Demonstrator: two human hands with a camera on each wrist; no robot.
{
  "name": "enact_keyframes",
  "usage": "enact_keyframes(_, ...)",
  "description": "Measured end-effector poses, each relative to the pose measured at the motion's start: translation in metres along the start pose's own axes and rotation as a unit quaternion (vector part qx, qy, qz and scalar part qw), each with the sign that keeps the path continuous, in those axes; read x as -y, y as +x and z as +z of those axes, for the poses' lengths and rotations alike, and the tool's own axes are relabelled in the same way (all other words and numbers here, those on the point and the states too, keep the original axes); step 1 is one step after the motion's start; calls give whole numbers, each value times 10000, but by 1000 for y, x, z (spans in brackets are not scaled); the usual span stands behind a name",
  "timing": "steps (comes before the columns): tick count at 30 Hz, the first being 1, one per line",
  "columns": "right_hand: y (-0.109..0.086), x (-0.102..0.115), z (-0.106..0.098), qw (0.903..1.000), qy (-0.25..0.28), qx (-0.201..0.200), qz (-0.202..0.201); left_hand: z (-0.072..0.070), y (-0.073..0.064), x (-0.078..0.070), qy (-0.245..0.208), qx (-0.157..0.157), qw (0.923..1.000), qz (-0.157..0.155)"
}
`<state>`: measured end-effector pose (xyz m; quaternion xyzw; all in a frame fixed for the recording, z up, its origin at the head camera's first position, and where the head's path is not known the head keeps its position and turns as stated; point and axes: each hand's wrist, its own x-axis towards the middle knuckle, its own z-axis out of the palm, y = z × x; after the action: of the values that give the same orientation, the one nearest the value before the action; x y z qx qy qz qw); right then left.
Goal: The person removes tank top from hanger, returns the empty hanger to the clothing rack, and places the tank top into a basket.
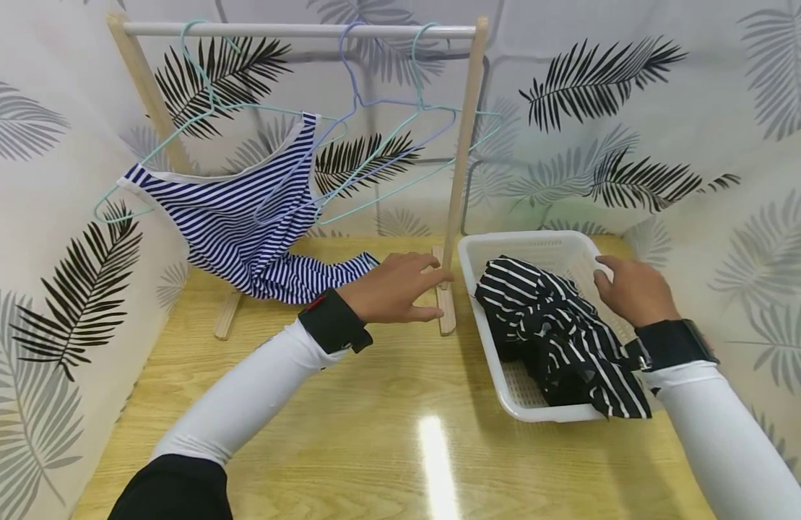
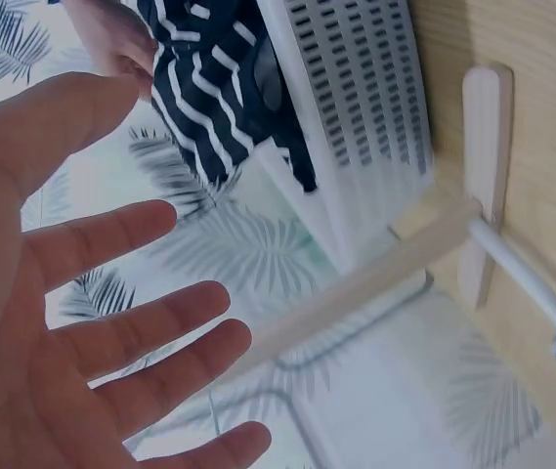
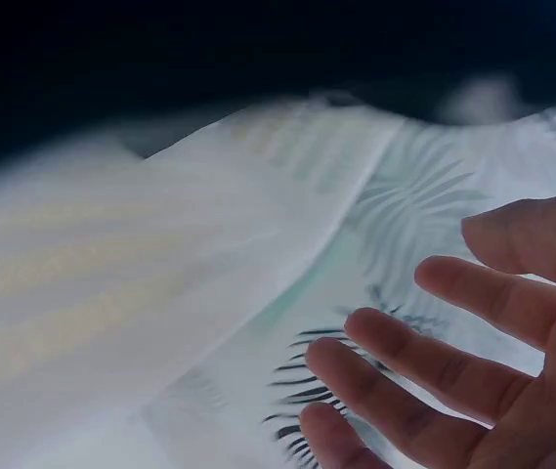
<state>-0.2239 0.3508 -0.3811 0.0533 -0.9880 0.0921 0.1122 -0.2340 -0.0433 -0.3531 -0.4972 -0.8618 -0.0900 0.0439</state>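
The left hand (image 1: 396, 287) is held spread and empty beside the wooden rack post (image 1: 461, 152). The right hand (image 1: 634, 290), fingers relaxed, is seen over the white slatted plastic basket (image 1: 485, 253), where the black white-striped garment (image 1: 556, 336) lies crumpled.

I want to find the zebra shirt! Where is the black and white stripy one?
In the head view, the black-and-white striped shirt lies crumpled in the white basket on the right side of the table, just left of the right hand.
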Motion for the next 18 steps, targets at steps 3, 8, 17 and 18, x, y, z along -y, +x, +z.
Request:
enact_keyframes(3,5,18,-6,9996,103,-204,-185,-8,-12,5,125,-99,9996,-232)
enact_keyframes(8,20,51,-14,9976,224,-328,-569,-27,-33,15,643,-336,9950,-685)
enact_keyframes(17,46,101,-23,9888,818,-19,-1251,-71,-68,34,88,-938,9925,-772)
enact_keyframes(18,49,105,-23,9875,929,75,-1270,-77,-71,36,50,-998,9917,-806)
